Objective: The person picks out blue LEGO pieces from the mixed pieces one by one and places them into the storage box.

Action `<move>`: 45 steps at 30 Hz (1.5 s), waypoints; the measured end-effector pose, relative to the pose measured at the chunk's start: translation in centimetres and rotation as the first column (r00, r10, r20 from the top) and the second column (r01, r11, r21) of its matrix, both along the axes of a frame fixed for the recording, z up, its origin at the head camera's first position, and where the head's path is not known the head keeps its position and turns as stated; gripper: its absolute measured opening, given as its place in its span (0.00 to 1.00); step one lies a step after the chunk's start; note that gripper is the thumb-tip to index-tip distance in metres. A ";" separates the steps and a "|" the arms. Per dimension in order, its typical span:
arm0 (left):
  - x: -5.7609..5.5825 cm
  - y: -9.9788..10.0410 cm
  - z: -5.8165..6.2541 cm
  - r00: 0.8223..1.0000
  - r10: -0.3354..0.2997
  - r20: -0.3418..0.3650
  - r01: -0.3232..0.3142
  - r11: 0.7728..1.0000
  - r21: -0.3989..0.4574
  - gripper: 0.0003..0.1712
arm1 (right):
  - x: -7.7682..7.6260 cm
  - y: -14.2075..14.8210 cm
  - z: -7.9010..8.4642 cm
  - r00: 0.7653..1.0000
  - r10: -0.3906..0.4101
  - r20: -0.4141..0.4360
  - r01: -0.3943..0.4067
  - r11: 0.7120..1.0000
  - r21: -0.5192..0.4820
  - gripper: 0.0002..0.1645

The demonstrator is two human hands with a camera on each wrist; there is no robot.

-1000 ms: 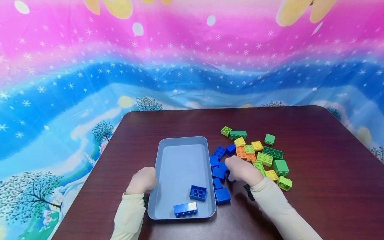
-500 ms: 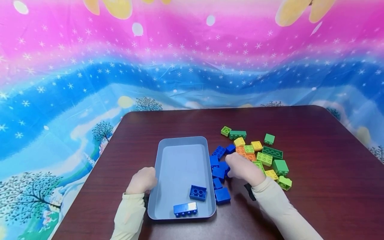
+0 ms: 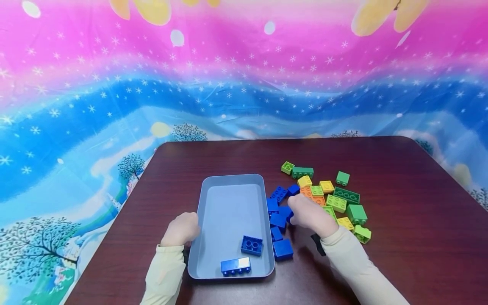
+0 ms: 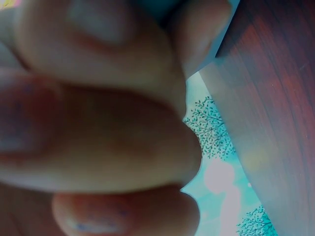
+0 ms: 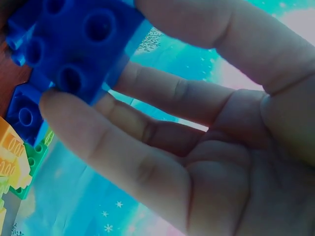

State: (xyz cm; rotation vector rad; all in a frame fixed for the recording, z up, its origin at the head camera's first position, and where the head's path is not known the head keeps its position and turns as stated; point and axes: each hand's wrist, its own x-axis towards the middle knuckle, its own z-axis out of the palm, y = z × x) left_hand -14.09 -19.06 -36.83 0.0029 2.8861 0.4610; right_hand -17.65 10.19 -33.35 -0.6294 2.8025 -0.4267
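Observation:
My left hand (image 3: 181, 228) grips the left rim of a grey-blue tray (image 3: 193, 254); the left wrist view shows its curled fingers (image 4: 123, 142) up close, with a strip of tray edge behind. Two blue bricks lie in the near end of the tray: one (image 3: 251, 245) with its hollow side up, the other (image 3: 235, 266) on its side. Just right of the tray, my right hand (image 3: 310, 214) is among several loose blue bricks (image 3: 278, 220). In the right wrist view its thumb and fingers pinch a studded blue toy brick (image 5: 81, 46), which the hand mostly hides from the head camera.
Orange bricks (image 3: 306, 192), yellow bricks (image 3: 345, 223) and green bricks (image 3: 356, 214) lie scattered beyond and right of the right hand. All stand on a dark wooden table (image 3: 411, 203). A printed cloth (image 3: 244, 101) hangs behind its far edge.
My right hand has shifted very slightly right, and the dark blue brick part that showed below its fingers is now out of sight. The left hand and tray have stayed put.

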 end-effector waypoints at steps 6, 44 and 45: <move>0.0 0.0 0.1 1.000 0.001 -0.003 -0.001 1.000 0.004 0.14 | 0.1 -0.1 0.0 0.998 0.004 -0.069 -0.004 1.000 -0.007 0.15; -0.1 -0.2 -0.4 1.000 0.004 -0.010 -0.004 1.000 0.023 0.14 | 0.8 -3.6 0.1 0.974 0.013 -0.228 -0.025 0.999 -0.049 0.04; -0.1 -0.2 -0.4 1.000 0.005 -0.010 -0.005 1.000 0.025 0.14 | 0.8 -3.7 0.0 0.973 0.014 -0.230 -0.027 0.998 -0.054 0.04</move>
